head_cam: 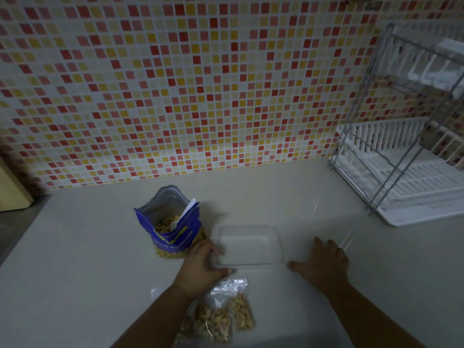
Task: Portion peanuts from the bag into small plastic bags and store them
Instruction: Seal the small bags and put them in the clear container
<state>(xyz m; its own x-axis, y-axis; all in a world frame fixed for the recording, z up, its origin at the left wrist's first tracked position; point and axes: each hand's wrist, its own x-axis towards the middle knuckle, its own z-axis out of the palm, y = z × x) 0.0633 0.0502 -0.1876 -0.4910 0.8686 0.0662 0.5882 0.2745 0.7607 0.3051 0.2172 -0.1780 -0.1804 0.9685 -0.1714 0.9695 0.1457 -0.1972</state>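
Clear container (248,244): on table (88,259), left hand (200,264) gripping its left rim. Right hand (324,262): open, flat alongside. Filled small bags (221,317): just nearer. Peanut bag (170,229): open, behind. Steady container; lay bags flat.

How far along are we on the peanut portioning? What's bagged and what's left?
Done: several small plastic bags filled with peanuts lie on the counter nearest the person. In hand: the left hand grips the empty clear plastic container by its left edge; the right hand rests open on the counter beside it. Left: the filled bags are not yet stored, and the blue peanut bag stands open with peanuts inside.
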